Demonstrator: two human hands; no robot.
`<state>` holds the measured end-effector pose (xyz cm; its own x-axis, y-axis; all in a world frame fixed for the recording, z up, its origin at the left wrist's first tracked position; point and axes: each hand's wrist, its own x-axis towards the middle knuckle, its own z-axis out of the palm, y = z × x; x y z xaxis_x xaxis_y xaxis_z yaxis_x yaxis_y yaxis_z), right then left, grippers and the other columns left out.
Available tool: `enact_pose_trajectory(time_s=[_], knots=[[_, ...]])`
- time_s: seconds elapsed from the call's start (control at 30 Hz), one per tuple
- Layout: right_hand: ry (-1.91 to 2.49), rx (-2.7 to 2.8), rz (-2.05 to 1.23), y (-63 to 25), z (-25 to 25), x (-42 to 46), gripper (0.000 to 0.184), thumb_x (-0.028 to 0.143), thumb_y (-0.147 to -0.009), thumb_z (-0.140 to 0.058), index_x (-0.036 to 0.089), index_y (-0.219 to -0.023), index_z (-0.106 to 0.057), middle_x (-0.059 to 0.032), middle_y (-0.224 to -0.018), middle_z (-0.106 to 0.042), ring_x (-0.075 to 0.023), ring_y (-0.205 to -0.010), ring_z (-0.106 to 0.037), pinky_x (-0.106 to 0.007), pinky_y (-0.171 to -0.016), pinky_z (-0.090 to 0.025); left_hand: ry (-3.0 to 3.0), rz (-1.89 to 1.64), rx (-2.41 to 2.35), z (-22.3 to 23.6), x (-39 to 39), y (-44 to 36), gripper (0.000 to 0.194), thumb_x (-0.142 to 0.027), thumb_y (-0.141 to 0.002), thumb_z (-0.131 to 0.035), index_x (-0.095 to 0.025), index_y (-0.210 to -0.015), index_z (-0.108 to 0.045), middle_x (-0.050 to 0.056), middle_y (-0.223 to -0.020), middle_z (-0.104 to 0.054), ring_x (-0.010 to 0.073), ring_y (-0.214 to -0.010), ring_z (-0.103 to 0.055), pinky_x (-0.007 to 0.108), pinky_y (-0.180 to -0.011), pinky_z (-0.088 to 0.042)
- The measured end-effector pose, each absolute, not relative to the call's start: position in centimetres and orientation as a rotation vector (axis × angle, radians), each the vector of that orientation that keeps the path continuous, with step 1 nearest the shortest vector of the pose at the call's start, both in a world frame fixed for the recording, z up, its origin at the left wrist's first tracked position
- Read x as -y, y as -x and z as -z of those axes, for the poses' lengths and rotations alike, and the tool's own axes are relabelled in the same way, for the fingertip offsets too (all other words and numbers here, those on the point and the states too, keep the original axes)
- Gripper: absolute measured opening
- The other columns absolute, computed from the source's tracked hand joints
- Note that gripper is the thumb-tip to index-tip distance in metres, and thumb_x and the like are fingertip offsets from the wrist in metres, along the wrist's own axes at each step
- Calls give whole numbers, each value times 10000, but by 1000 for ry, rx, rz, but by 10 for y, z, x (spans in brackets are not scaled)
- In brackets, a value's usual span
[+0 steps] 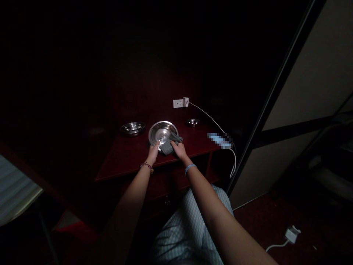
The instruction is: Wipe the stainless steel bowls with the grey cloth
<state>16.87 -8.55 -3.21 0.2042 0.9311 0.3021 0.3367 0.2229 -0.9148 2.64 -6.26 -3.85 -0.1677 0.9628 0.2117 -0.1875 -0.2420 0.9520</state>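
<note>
A shiny steel bowl point(162, 129) is tilted toward me over the front part of a dark red shelf point(121, 158). My left hand point(153, 151) grips its near left rim, thumb on the inside. In my right hand point(178, 148) is a grey cloth point(167, 146), bunched against the bowl's near right side and covering part of its inner wall. The fingers of both hands are mostly hidden beneath the bowl and cloth.
Left of the bowl stands a stack of steel bowls point(132, 127); a small steel bowl point(192, 122) sits at the back right. A charger point(185, 101) in the wall socket point(178, 103) trails a white cable point(211, 117) past a blurred blue object point(220, 140).
</note>
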Motion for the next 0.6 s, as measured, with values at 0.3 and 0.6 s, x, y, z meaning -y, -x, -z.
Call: enact_pose_trajectory(time_s=[0.3, 0.6], knots=[[1329, 1352, -655, -168, 30, 86, 345, 438, -790, -519, 134, -744, -675, -59, -764, -695, -212, -804, -649, -256, -735, -469, -1117, -1601, -1050, 40, 61, -26, 329, -262, -778, -615, -137, -1082, -632, 101, -1164, -665, 192, -1114, -592, 314, -1001, -402], [1277, 1362, -657, -168, 33, 85, 309, 415, -783, -514, 145, -775, -665, -40, -776, -687, -195, -801, -629, -251, -731, -459, -981, -1701, -1174, 35, 60, -24, 355, -338, -740, -650, -144, -1037, -648, 102, -1069, -686, 203, -1055, -619, 315, -921, -452]])
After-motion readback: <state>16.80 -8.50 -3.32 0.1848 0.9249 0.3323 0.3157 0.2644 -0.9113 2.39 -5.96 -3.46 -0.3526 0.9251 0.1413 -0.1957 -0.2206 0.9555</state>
